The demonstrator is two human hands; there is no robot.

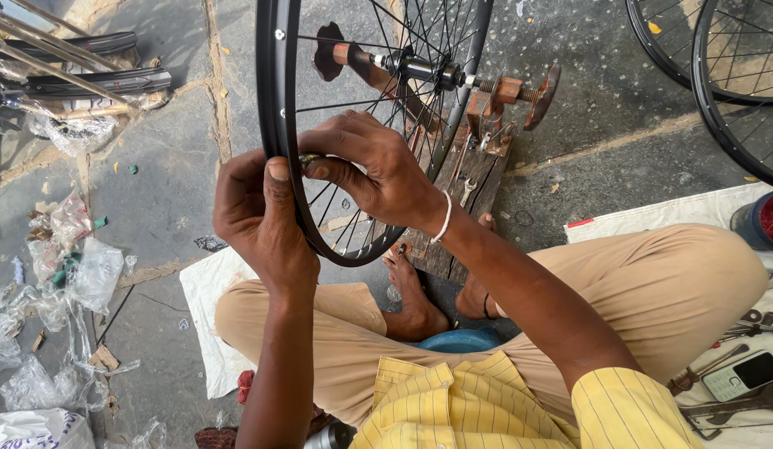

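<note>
A black bicycle wheel rim [271, 91] with thin spokes stands upright on a rusty wooden truing stand [478, 141], its hub [419, 71] on the axle. My left hand [253, 216] grips the rim's near edge from outside, thumb pressed on it. My right hand [365, 166] reaches through from the inner side and pinches a small metal piece [310, 158] at the rim where a spoke meets it. A white band circles my right wrist. I sit cross-legged in tan trousers and a yellow striped shirt, bare feet under the wheel.
More black wheels [719, 75] lean at the top right. Tyres and metal rods [79, 75] lie at the top left, crumpled plastic bags [62, 274] at the left. A phone [744, 374] and tools rest on a white cloth [652, 220] to the right, beside a dark container [765, 220].
</note>
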